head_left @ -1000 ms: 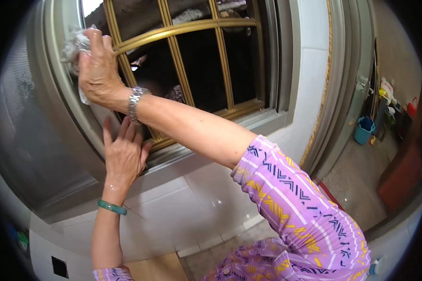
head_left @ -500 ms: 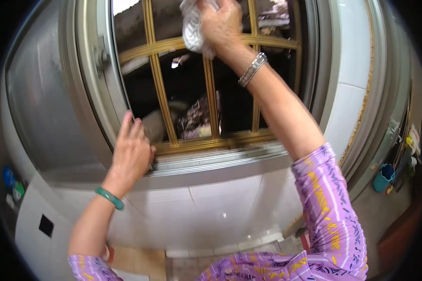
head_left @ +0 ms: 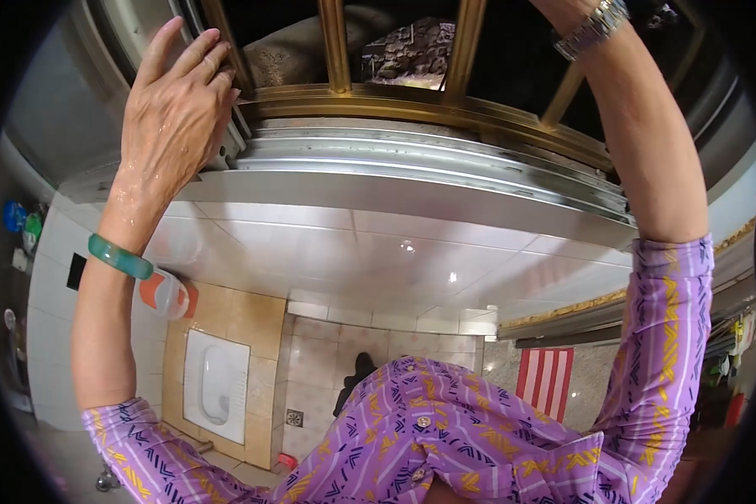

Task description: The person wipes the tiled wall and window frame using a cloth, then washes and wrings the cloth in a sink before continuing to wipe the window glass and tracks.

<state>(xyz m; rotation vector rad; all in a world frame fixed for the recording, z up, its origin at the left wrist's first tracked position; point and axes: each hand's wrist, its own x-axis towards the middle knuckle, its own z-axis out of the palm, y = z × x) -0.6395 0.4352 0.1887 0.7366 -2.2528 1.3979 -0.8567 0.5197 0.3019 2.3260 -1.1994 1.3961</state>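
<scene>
Nearest, the wet left hand (head_left: 172,105) lies open and flat, holding nothing, on the grey window frame (head_left: 412,168) below the gold bars (head_left: 336,50), while the right hand reaches up out of sight, so the wiping looks unfinished.

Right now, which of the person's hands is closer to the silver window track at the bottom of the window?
The left. The left hand rests against the frame at the left end of the silver window track. The right hand is raised out of the picture above; only its forearm shows.
</scene>
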